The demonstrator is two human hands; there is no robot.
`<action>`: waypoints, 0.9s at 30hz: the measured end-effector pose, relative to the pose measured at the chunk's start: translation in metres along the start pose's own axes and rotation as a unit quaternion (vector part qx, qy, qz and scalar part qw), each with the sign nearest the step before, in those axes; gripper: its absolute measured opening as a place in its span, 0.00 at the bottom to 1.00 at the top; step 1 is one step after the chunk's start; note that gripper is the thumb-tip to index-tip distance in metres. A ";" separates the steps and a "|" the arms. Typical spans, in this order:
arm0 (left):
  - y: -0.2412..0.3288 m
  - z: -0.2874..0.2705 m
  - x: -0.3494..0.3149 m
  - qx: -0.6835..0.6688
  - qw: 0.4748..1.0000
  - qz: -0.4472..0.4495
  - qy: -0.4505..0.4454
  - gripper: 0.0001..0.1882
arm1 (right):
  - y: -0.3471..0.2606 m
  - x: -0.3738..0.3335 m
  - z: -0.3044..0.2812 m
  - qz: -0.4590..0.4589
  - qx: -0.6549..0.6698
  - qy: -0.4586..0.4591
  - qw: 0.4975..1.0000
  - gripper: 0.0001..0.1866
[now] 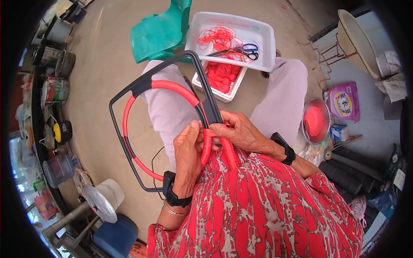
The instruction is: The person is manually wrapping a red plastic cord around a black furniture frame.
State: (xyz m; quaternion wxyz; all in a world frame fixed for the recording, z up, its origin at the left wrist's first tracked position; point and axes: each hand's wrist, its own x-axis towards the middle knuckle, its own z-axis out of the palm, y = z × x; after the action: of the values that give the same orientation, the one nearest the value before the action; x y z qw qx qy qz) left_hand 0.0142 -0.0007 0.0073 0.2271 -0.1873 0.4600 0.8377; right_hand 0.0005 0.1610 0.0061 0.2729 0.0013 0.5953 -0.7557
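Observation:
A black tubular frame (162,68) with an inner ring leans across my lap, tilted up to the left. Red cord (176,88) is wound tightly around much of the ring, with black stretches between. One straight bar (229,154) near my body is also wrapped in red. My left hand (188,145) closes around the ring's near side, thumb up against the wrapping. Opposite it, my right hand (240,130) pinches red cord where ring and bar come close together. Some of its fingers are hidden behind the frame.
Beyond my knees, a white tray (272,47) holds loose red cord and scissors (248,50). Under it sits a white box (232,93) of red cord. A green chair (157,35) stands left of them. A metal bowl (306,132) lies right; a lidded bucket (112,191) stands left.

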 end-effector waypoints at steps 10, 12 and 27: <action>-0.003 -0.007 0.000 0.037 0.999 0.016 0.005 0.15 | 0.002 0.000 -0.006 0.022 0.022 0.024 0.999 0.14; -0.003 -0.006 -0.002 0.044 0.999 0.018 0.010 0.15 | -0.007 -0.002 -0.016 0.032 -0.045 0.034 0.998 0.16; 0.000 -0.002 -0.003 0.026 0.999 0.012 -0.022 0.16 | -0.006 -0.008 -0.020 -0.006 -0.145 0.058 0.988 0.16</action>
State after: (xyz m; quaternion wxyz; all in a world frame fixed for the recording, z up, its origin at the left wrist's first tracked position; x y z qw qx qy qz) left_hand 0.0173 -0.0029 0.0076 0.2313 -0.1575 0.4789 0.8321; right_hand -0.0013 0.1829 0.0086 0.2309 0.0024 0.7133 -0.6617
